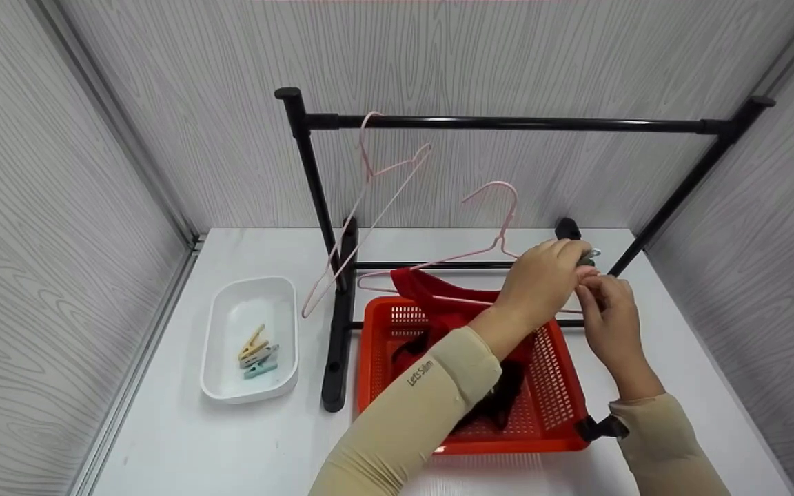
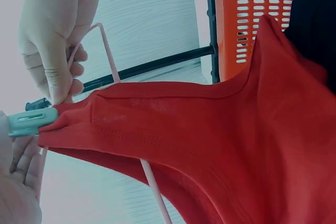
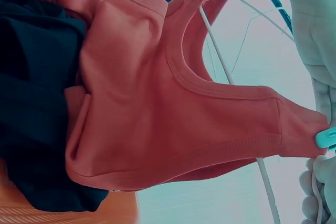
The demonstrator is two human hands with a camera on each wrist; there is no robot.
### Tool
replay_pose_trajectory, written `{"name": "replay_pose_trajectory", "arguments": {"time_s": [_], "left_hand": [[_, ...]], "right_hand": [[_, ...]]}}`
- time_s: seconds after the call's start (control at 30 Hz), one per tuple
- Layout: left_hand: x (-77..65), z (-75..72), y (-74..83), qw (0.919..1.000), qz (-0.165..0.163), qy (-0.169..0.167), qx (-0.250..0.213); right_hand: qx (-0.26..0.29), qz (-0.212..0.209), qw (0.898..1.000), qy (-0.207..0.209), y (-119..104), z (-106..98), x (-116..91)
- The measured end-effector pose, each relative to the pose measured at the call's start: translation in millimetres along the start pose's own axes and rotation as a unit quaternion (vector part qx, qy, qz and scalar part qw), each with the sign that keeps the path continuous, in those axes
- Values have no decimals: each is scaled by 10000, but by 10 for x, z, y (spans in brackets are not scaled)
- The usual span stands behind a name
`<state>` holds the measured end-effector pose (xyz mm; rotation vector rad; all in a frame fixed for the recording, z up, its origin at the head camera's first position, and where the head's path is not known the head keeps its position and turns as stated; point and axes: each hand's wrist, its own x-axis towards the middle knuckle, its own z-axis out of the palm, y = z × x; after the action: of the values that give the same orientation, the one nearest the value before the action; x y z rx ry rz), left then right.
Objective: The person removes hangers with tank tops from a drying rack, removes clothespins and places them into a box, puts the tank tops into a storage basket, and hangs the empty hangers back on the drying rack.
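A red tank top (image 1: 435, 289) is draped over a pink wire hanger (image 1: 455, 258) above the basket. At the hanger's right end, my left hand (image 1: 542, 279) pinches a pale green clothespin (image 2: 31, 121). The clothespin's jaws sit over the end of the red strap in the left wrist view. Right beside it, my right hand (image 1: 614, 324) pinches the hanger wire next to that strap. The right wrist view shows the tank top (image 3: 131, 98) spread along the wire, its lower part hanging down to the basket.
A red basket (image 1: 566, 441) holds black clothing (image 3: 42, 98). Behind stands a black rack (image 1: 507, 124) with a second pink hanger (image 1: 397, 193) on its bar. At left, a white tray (image 1: 214, 344) contains several clothespins (image 1: 259, 355).
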<state>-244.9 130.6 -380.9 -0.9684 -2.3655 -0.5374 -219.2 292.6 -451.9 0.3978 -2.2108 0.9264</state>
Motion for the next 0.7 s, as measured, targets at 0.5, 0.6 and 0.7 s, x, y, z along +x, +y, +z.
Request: {"name": "replay_pose_trajectory", "arguments": {"time_s": [0.5, 0.6, 0.7], "left_hand": [[-49, -78, -61, 9914, -376, -7, -1257], [-86, -105, -81, 9902, -379, -1, -1344], [-130, -143, -112, 9892, -354, 61, -1423]], "right_hand": [[-69, 21, 9999, -95, 6, 7, -11], [-85, 44, 9999, -94, 13, 16, -17], [-90, 90, 9999, -103, 17, 20, -21]]}}
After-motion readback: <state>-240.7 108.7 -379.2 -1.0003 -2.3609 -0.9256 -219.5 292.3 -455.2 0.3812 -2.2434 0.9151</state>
